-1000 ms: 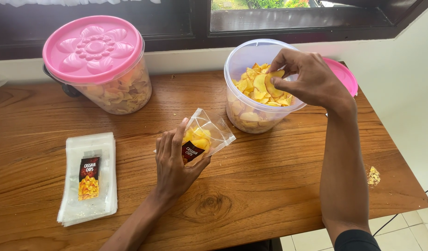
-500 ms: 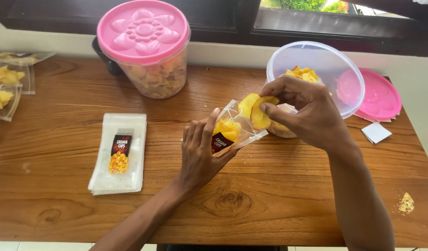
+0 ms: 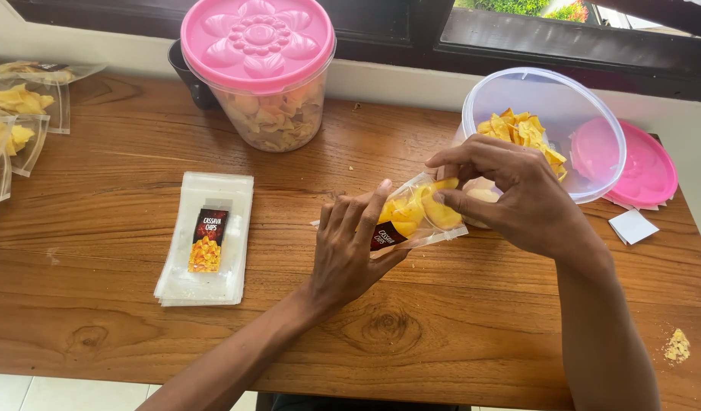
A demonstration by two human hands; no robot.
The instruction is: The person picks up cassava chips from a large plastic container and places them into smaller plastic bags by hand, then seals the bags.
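At the frame's centre, the clear pouch [image 3: 411, 221] tilts above the bench [image 3: 472, 320], my left hand [image 3: 350, 251] clamped around it. My right hand [image 3: 518, 202] pinches yellow chips [image 3: 440, 213] at its mouth. The open tub [image 3: 544, 129] stands upper right, empty pouches [image 3: 206, 240] left.

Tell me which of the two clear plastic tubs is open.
The clear plastic tub on the right, beyond the right hand: its pink lid lies beside it. The left tub is lidded.
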